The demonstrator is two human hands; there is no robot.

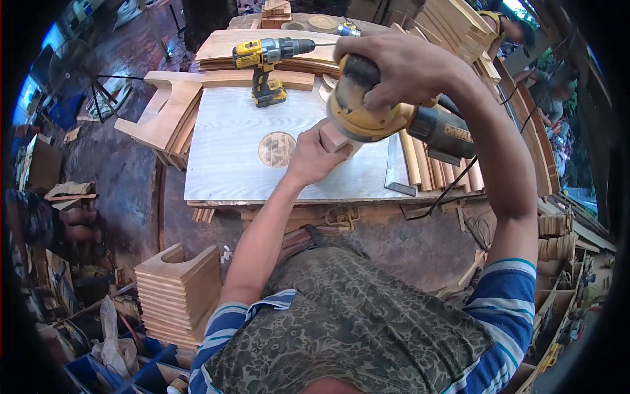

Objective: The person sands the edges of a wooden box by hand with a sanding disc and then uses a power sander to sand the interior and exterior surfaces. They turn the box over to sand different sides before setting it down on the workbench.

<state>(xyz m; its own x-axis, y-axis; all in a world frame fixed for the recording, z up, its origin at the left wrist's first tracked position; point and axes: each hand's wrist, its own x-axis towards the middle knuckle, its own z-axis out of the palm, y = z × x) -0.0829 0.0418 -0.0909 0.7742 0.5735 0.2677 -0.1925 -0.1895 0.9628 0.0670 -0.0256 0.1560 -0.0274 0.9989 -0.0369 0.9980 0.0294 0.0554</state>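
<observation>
My right hand (410,69) is wrapped round the top of a yellow and black random orbital sander (361,121), whose dust canister points to the right. Below and to the left, my left hand (312,157) grips a pale wooden block (333,136). The block lies right at the sander's lower left side; whether the pad touches it is hidden. Both are above a light grey worktable (226,164). A yellow cordless drill (266,65) stands upright on its battery farther back, its long bit pointing right.
A round wooden disc (277,150) shows in the tabletop. A metal square (397,184) lies beside wooden strips (430,167). Cut-out boards (164,111) are stacked at left, others (174,289) on the floor side. A black cord (449,187) trails off the right edge. Other people are nearby.
</observation>
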